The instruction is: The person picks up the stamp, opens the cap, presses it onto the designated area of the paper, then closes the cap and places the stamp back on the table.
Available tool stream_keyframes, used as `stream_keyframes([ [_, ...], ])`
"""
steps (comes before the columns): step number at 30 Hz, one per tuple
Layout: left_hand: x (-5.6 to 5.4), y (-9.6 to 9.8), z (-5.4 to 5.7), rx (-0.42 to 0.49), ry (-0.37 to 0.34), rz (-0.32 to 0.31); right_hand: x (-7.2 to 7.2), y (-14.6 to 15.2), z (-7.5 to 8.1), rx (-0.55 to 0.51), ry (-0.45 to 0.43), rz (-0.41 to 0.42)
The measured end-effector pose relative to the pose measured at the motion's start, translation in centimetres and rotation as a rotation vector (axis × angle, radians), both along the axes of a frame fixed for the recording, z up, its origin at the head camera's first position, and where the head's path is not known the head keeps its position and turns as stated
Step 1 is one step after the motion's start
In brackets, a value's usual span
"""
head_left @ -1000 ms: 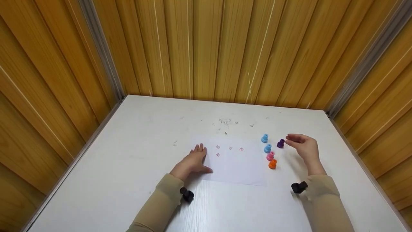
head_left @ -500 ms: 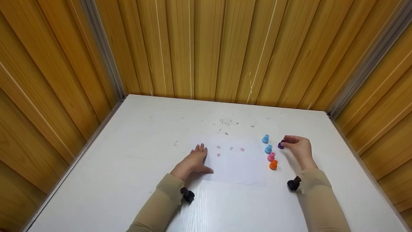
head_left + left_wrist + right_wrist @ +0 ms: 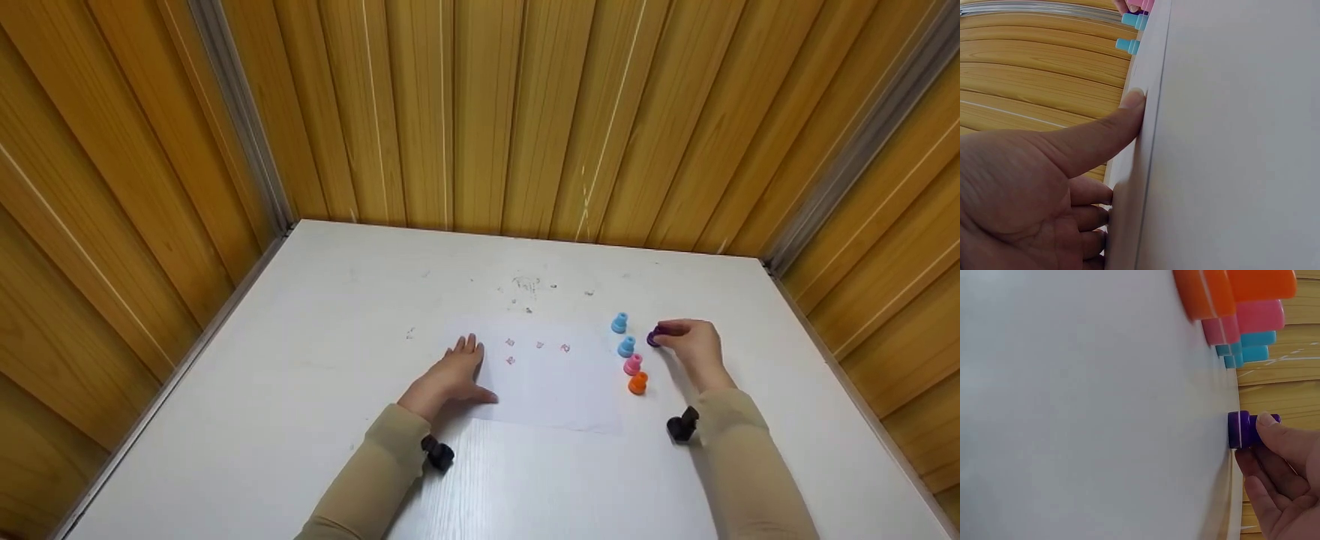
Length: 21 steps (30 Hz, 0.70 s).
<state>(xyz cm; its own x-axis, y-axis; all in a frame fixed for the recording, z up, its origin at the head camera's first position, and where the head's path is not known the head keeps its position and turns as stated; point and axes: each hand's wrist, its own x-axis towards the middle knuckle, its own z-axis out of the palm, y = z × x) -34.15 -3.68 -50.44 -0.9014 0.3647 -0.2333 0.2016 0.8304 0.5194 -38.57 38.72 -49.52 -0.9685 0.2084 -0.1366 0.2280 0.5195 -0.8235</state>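
Note:
My right hand (image 3: 694, 349) pinches a small purple stamp (image 3: 1243, 430) by its knob between thumb and fingers. The stamp stands upright on or very near the table, at the right of the others. A white sheet of paper (image 3: 559, 397) bears several small reddish prints in its upper left part. On the sheet's left edge rests my left hand (image 3: 450, 379), fingers extended and thumb spread over the paper. Between paper and right hand stand an orange stamp (image 3: 637, 383), a pink stamp (image 3: 633, 365) and two light blue stamps, the nearer blue stamp (image 3: 626, 346) and the farther blue stamp (image 3: 619, 323).
The white table (image 3: 247, 390) has dark ink smudges (image 3: 526, 284) behind the paper. Wood-patterned panels (image 3: 480, 120) rise at the back and both sides. A black wrist camera (image 3: 438, 454) sits on the left sleeve, with another camera (image 3: 682, 426) on the right.
My right hand has moved left and slightly down to the purple stamp, and its fingers have come together on the knob. The left hand and paper have stayed put.

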Motion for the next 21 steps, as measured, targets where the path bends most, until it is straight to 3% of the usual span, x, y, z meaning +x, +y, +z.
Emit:
stream_keyframes([
  [9, -0.2, -0.1, 0.0, -0.003, 0.0, -0.029, 0.1, 0.1, 0.3, 0.039, 0.025, -0.005],
  [21, -0.2, 0.0, 0.0, -0.03, -0.009, -0.014, 1.5, -2.0, 4.9, 0.107, 0.151, -0.013],
])
